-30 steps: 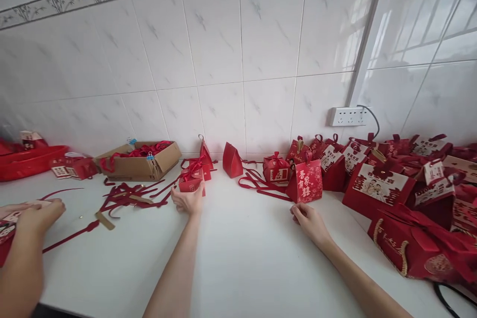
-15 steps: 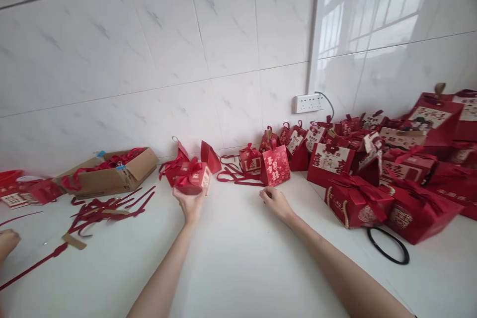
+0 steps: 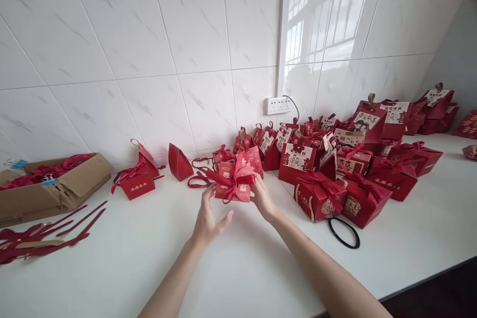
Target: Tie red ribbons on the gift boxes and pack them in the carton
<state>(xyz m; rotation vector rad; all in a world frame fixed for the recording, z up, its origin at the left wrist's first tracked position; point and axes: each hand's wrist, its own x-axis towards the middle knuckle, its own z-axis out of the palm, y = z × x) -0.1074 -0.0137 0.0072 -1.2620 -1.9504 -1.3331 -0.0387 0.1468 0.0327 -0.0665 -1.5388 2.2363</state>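
Observation:
A small red gift box (image 3: 227, 190) with a ribbon bow (image 3: 235, 182) is held between my two hands, its top tilted towards me. The fingers of my left hand (image 3: 209, 218) lie against its left side, with the thumb spread away. My right hand (image 3: 264, 199) grips the right side; some fingertips are hidden by the box. Just behind it stands a red patterned box (image 3: 257, 160), partly covered. Loose red ribbon (image 3: 197, 181) lies to the left, near a red pointed box (image 3: 180, 163).
Many red gift boxes (image 3: 298, 163) crowd the right along the tiled wall. Beside them is a black ring (image 3: 345, 233). On the left are a bow-tied box (image 3: 137, 186), a cardboard box (image 3: 80, 186) of ribbons and loose ribbon strips (image 3: 37, 243). Another person's hand (image 3: 470, 152) shows far right.
My left hand has carried the bow-tied box to the right and turned its top towards me. My right hand has come onto it. The view has swung right.

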